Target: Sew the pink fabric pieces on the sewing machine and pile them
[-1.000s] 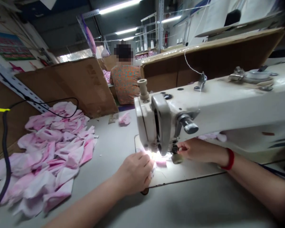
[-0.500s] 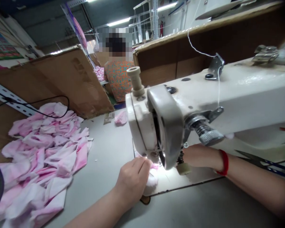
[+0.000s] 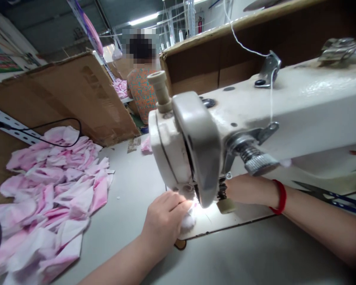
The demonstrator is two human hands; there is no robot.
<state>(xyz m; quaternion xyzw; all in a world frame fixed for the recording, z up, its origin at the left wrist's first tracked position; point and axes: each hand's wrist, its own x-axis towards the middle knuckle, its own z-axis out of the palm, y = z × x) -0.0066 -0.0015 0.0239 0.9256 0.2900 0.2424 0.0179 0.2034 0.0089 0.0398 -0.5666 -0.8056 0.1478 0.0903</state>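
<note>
Cream-white painted metal of an industrial sewing machine head point(image 3: 296, 107) is filling the right part of this head-camera view, and the person is working close under it. The person's left hand point(image 3: 164, 221) is closing over a soft white-and-pink fabric piece point(image 3: 188, 221), with the fingers curving down and gripping it. This piece is lying on the pale machine bed point(image 3: 243, 221), just beside the brightly lit needle area. The person's right hand point(image 3: 246, 190), wearing a red wristband point(image 3: 281, 197), is placed behind the machine head. Its fingers are hidden there, so I cannot tell if it is open or gripping something. A small cream-coloured cylindrical part point(image 3: 226, 206) is hanging just beside it, and a thin white thread point(image 3: 271, 99) is running down along the machine.

To do this work well, in my judgement, the left fingers should keep an even pressure and stay a little away from the needle, and the soft edge should lie flat, without folds.

On the left, a loose heap of pink-and-white fabric pieces point(image 3: 53, 190) is lying on the pale grey table point(image 3: 255, 253), under a thin black cable point(image 3: 56, 144) and before a brown cardboard divider point(image 3: 77, 95). Farther away, a co-worker in an orange patterned shirt point(image 3: 141, 95) is sitting with their back to the camera.
</note>
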